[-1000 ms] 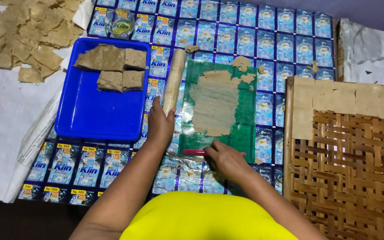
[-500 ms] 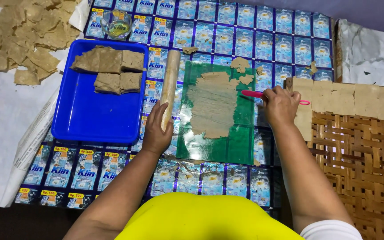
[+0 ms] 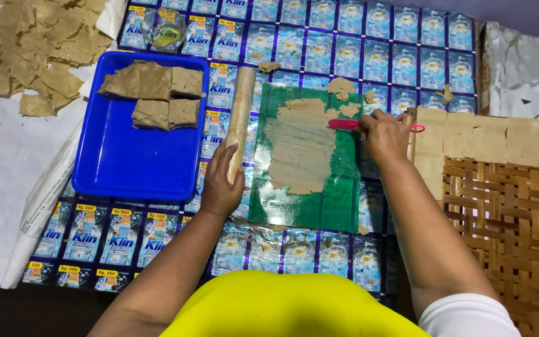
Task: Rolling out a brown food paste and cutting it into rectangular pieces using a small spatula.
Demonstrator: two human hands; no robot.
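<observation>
We see a work surface covered by a glossy mat of joined blue printed sachets (image 3: pixel 369 37). White paper sheeting (image 3: pixel 1 187) lies along its left edge, a brown woven bamboo tray (image 3: pixel 506 218) along the right, and crinkled silvery foil (image 3: pixel 525 62) beyond it. Dark floor (image 3: pixel 26 312) shows at bottom left.

Seen from above: left hand (image 3: pixel 221 185) grips a wooden rolling pin (image 3: pixel 241 118) beside a green mat (image 3: pixel 338 200) w/ flattened brown dough (image 3: pixel 301 146); right hand (image 3: pixel 383 134) holds a pink tool (image 3: pixel 344 124) at the dough's edge. Dough blocks (image 3: pixel 157 93) sit in a blue tray (image 3: pixel 138 162) at left.
</observation>
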